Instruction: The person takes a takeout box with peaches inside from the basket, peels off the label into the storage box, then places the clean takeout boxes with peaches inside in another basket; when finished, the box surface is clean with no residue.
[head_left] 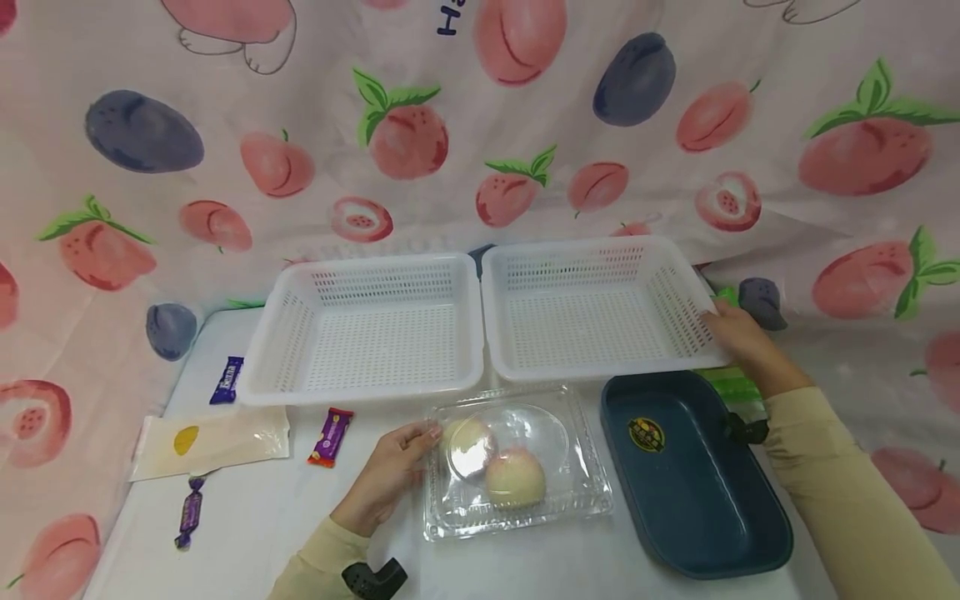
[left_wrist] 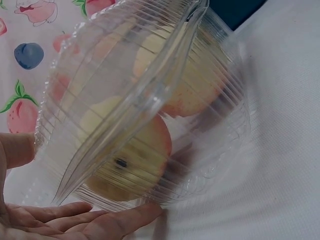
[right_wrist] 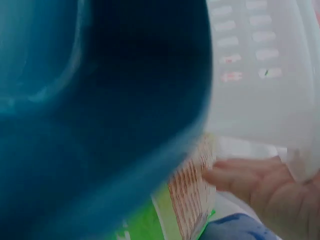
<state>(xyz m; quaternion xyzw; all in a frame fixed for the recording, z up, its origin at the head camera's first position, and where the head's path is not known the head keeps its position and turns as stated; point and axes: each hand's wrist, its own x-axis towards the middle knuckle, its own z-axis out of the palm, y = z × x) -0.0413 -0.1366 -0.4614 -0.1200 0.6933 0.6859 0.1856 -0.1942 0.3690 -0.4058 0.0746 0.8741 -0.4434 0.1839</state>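
Fingers of the left hand [head_left: 392, 473] gripped the lidded clear box [head_left: 588, 471] on the tabletop [head_left: 468, 575], two round fruits [head_left: 516, 482] inside, while those of the right hand [head_left: 742, 340] held the right basket [head_left: 600, 370] by its rim; unpacking seemed not yet begun.

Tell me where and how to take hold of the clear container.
The clear container is probably best taken under its rim, coming from left and right together: it is wide, the rim juts out, and its fruits lie mostly in the left half.
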